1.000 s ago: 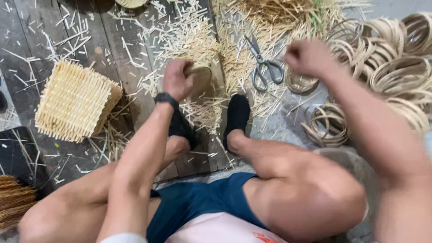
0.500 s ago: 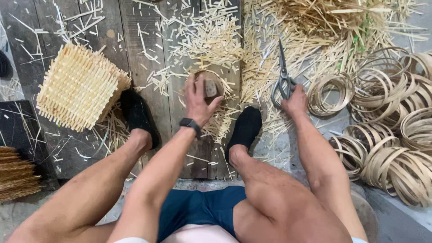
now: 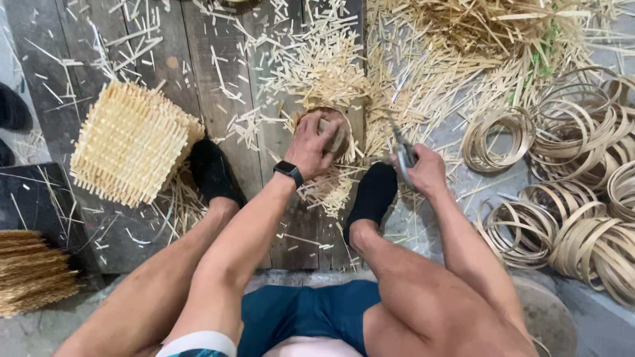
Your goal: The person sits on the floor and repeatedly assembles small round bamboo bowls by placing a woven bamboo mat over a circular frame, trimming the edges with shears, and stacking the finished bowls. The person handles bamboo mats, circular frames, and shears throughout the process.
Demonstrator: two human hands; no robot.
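Observation:
My left hand (image 3: 316, 142), with a black watch on its wrist, grips a small round woven bamboo piece (image 3: 337, 129) on the wooden floor between my feet. My right hand (image 3: 423, 170) is closed on a pair of metal scissors (image 3: 401, 149), blades pointing up and away, just right of my right black-socked foot (image 3: 374, 192). The two hands are about a hand's width apart. Cut bamboo slivers (image 3: 317, 66) lie scattered all around the woven piece.
A square woven bamboo mat (image 3: 129, 142) lies at the left by my left foot (image 3: 213, 170). Many coiled bamboo rings (image 3: 575, 198) are piled at the right. A heap of bamboo strips (image 3: 476, 33) lies at the top, a straw bundle (image 3: 33, 271) at lower left.
My right hand has picked up the scissors from the floor and drawn them back toward my right foot. My left hand stays on the round woven piece.

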